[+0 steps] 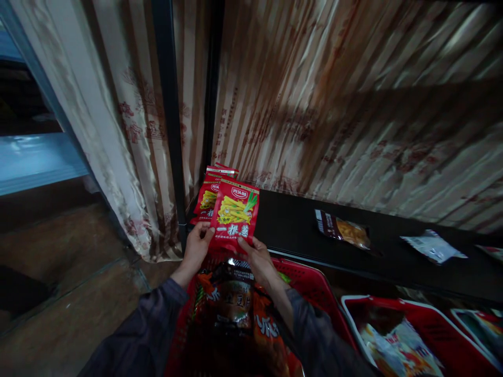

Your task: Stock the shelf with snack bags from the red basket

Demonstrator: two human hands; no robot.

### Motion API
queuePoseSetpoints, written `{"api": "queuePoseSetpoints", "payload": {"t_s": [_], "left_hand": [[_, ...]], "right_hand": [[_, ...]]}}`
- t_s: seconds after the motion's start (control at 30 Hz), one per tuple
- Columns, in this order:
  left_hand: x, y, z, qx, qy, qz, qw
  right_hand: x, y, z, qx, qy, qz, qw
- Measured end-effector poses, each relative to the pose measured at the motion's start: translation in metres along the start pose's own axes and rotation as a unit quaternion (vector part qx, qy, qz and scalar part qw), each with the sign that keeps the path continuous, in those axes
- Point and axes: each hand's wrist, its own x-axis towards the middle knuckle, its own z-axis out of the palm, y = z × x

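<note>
My left hand (196, 246) and my right hand (257, 256) both grip the bottom edge of a red snack packet (234, 212) with yellow sticks printed on it. The packet stands upright at the left end of a black shelf (298, 230), in front of several matching red packets (210, 191) leaning against the shelf's back. Below my forearms sits a red basket (314, 288) filled with dark and orange snack bags (236, 309).
A brown snack bag (342, 229) and a clear white bag (432, 246) lie flat further right on the shelf. Another red basket (436, 324) of packets stands at lower right. A striped curtain (353, 104) hangs behind; a black post (171, 120) rises at the shelf's left.
</note>
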Motion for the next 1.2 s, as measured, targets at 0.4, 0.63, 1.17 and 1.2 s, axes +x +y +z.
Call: {"api": "queuePoseSetpoints", "payload": {"t_s": [0.4, 0.63, 1.17, 1.2], "left_hand": [[0.015, -0.019, -0.015, 0.308, 0.085, 0.199, 0.927], [0.015, -0.031, -0.012, 0.415, 0.095, 0.236, 0.874], [0.019, -0.034, -0.010, 0.486, 0.043, 0.333, 0.807], [0.020, -0.036, -0.010, 0.479, 0.035, 0.333, 0.811]], "right_hand": [[0.055, 0.007, 0.039, -0.062, -0.012, -0.029, 0.998], [0.066, 0.013, 0.042, -0.099, -0.035, -0.035, 0.994], [0.080, 0.025, 0.039, -0.220, -0.032, -0.088, 0.971], [0.080, 0.025, 0.039, -0.244, -0.028, -0.108, 0.963]]}}
